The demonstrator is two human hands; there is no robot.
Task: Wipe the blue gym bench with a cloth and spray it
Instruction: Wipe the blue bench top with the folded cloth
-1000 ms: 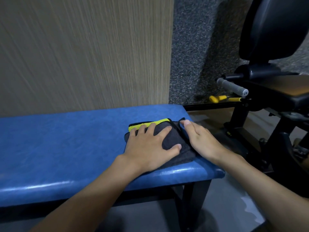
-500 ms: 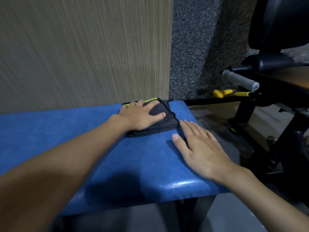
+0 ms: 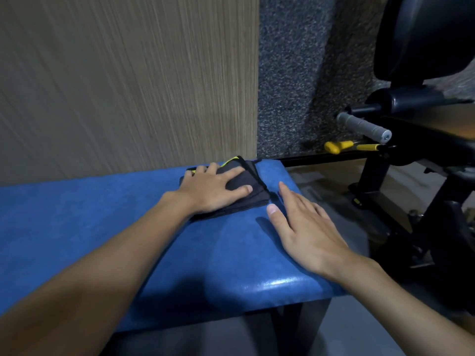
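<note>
A bare part of the blue bench (image 3: 84, 222) is left free on the left. The far side is shut off by the wooden wall (image 3: 128, 86). The far right corner is taken by the cloth (image 3: 249, 201). Past the right end, the way is blocked by a black machine (image 3: 424, 155) and its grey handle (image 3: 365, 127).

Head-worn camera looks forward and down, close above the bench (image 3: 102, 214).
</note>
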